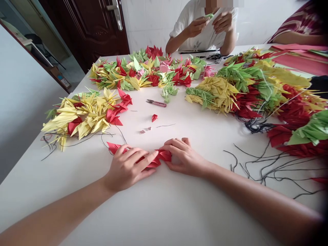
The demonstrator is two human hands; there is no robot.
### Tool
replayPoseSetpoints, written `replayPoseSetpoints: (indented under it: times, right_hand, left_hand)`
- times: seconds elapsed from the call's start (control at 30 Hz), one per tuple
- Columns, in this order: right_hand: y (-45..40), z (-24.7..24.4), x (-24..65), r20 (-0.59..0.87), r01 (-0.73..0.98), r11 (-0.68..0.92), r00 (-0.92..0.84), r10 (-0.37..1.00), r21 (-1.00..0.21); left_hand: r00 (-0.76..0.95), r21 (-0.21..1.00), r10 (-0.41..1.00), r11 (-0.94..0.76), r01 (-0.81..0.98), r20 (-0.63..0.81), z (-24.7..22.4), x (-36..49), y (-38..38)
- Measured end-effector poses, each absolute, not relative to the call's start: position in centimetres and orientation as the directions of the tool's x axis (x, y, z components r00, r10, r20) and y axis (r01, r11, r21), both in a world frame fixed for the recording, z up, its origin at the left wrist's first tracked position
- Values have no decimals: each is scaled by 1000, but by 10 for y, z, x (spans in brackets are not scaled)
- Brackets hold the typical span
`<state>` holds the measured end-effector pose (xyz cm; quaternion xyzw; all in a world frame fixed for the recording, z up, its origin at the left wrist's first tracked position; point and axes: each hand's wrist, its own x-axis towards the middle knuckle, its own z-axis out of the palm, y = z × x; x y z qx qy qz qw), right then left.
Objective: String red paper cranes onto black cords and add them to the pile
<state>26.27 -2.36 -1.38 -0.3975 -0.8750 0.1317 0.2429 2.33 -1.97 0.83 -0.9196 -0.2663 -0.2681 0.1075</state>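
A row of red folded-paper cranes (pixel 151 163) lies on the white table in front of me, with black thread at its left end. My left hand (pixel 130 165) is laid over its middle, fingers on top and thumb on the near side, closed loosely around it. At the right end, my right hand (pixel 183 155) has its fingers curled and holds the last crane; part of that grip is hidden. Beyond my hands are a small loose red paper piece (pixel 154 118), two tiny printed tags (pixel 145 130) and a pair of pink-handled thread snips (pixel 156 103).
Yellow and red cranes (pixel 87 114) are heaped on the left, a mixed pile (pixel 143 70) at the back, and more strings (pixel 256 89) on the right. Loose black threads (pixel 266 167) trail near my right forearm. Across the table a person (pixel 205 27) handles green paper; another person's sleeve (pixel 299 22) shows.
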Motion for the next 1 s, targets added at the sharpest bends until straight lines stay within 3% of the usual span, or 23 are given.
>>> replayPoseSetpoints:
  times: [0.27,0.43,0.7,1.0]
  right_hand:
    - [-22,-14,264,286,647,598,-529,799,-474]
    - [-22,-15,264,268,647,577,-518,812,-498]
    - [-22,-14,265,214,669,590,-561,800,-452]
    - [-23,-13,266,273,600,694,-644,714,-399]
  left_hand:
    - [650,87,458,-851,518,606,6,23,-18]
    - [630,103,414,-877,469,657,8,22,-19]
    - [556,243,525,-830,503,644,4,23,-16]
    - [632,226,513,-847,481,581,4,23,-16]
